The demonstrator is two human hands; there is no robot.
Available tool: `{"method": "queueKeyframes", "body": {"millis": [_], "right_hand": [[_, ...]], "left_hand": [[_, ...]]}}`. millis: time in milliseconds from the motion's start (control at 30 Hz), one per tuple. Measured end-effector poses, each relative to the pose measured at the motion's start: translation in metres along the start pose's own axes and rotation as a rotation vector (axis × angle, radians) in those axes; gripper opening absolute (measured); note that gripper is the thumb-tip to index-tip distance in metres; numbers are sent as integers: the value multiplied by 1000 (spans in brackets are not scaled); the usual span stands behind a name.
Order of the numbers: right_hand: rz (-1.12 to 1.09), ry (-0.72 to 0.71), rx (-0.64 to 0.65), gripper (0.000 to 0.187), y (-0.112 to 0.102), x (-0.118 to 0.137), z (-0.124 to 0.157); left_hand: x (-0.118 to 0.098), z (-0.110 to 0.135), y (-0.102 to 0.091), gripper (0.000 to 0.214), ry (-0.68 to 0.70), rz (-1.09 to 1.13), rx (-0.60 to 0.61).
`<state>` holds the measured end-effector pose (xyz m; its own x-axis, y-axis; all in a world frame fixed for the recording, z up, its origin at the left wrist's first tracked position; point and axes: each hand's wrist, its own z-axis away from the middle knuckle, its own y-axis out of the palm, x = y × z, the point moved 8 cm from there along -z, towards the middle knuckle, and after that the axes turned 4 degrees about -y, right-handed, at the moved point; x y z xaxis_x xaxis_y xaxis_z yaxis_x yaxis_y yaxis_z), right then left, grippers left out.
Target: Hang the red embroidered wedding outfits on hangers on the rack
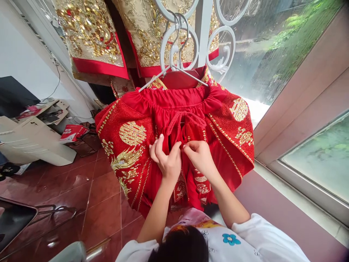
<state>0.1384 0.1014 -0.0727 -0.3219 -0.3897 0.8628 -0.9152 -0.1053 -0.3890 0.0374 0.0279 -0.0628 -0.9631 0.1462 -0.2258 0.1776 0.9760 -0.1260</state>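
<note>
A red skirt [141, 123] with gold embroidery, beaded edges and a gathered waist hangs in front of me from metal hangers [178, 54]. A red cord [188, 115] is tied in a loose bow at its waist. Just below the bow, my left hand [167, 160] has its fingers bent and its thumb at the dark front gap of the skirt, closed on the cloth there. My right hand [200, 156] pinches thumb and forefinger together beside it, at the gap's other edge. The hands almost meet; what exactly lies between the fingertips is partly hidden.
Gold-sequined garments with red hems [99, 65] hang behind. White scrollwork metal [200, 32] holds the hangers. A window frame [300, 80] and sill stand at right. To the left are a cluttered white desk [35, 134], a black chair [16, 218] and red floor tiles [103, 196].
</note>
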Motion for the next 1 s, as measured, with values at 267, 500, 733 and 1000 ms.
{"method": "queueKeyframes", "body": {"millis": [267, 500, 733, 1000], "right_hand": [[-331, 55, -4, 28, 1, -3, 0], [-686, 157, -33, 25, 22, -4, -1], [-795, 129, -178, 24, 11, 18, -6], [-621, -139, -406, 23, -29, 67, -17]], "left_hand": [[-7, 24, 7, 23, -60, -28, 110], [-2, 19, 14, 23, -79, -16, 170], [-5, 22, 15, 20, -72, -57, 203], [-5, 29, 24, 11, -49, -136, 286]]}}
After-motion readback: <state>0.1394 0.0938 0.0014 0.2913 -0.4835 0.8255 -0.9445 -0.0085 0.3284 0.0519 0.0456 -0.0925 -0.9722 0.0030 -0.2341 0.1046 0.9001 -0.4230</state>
